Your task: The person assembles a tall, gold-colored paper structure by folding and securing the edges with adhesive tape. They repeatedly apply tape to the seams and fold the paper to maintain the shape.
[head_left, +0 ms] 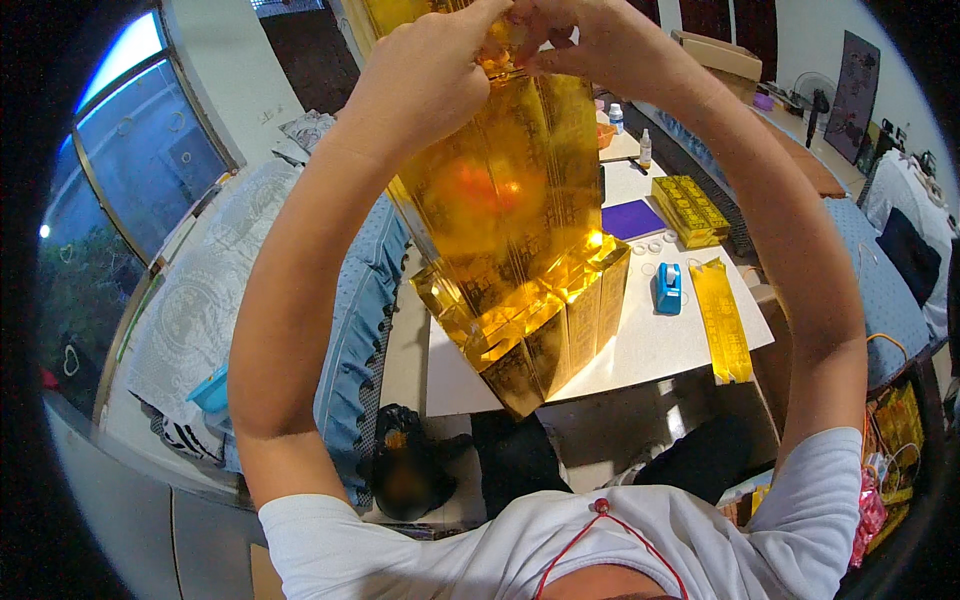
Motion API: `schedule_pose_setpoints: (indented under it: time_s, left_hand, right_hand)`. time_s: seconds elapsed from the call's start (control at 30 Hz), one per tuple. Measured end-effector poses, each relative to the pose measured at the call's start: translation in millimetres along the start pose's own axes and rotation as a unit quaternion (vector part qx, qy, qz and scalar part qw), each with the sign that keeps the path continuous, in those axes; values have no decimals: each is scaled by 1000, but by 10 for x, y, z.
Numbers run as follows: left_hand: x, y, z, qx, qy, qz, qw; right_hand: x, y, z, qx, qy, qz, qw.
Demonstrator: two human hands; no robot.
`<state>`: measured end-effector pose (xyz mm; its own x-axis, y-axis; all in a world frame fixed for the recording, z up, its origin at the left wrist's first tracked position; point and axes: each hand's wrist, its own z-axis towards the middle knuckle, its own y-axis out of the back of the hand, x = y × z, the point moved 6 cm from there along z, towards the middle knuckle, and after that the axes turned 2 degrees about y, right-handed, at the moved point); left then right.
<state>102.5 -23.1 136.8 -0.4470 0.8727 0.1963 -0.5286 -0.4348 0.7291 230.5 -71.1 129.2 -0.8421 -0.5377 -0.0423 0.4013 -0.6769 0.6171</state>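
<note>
Gripping the gold foil wrapper [500,170] near its top, your left hand [430,75] and right hand [590,45] meet with fingers closed on the film in the head view; the exact fingertip contact is partly hidden. The wrapper is at the centre, between your raised forearms, tilted, with a creased band above its lower, box-shaped end. Its bottom corner overlaps the near edge of the white table [645,345]; whether it touches the surface, you cannot tell.

To the wrapper's right, bare tabletop separates it from the blue tape dispenser [668,290]. Just beyond that lies a flat gold strip [722,320], its lower end at the near edge. Farther back, a purple flat item [632,221] and a gold packet [690,211] narrow the room. On your left, a blue-frilled seat cover [365,300] stands near the table's side.
</note>
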Motion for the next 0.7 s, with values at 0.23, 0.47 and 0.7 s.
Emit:
schedule_pose_setpoints:
  time_s: [0.23, 0.47, 0.7]
  left_hand:
    - [79, 0, -26, -3, 46, -51, 998]
    - [72, -25, 9, 7, 49, -77, 996]
    - [-153, 122, -87, 98, 128, -226, 961]
  right_hand:
    - [-19, 34, 107, 6, -40, -74, 996]
    - [-56, -52, 67, 5, 80, -90, 993]
    - [35, -81, 141, 70, 48, -181, 980]
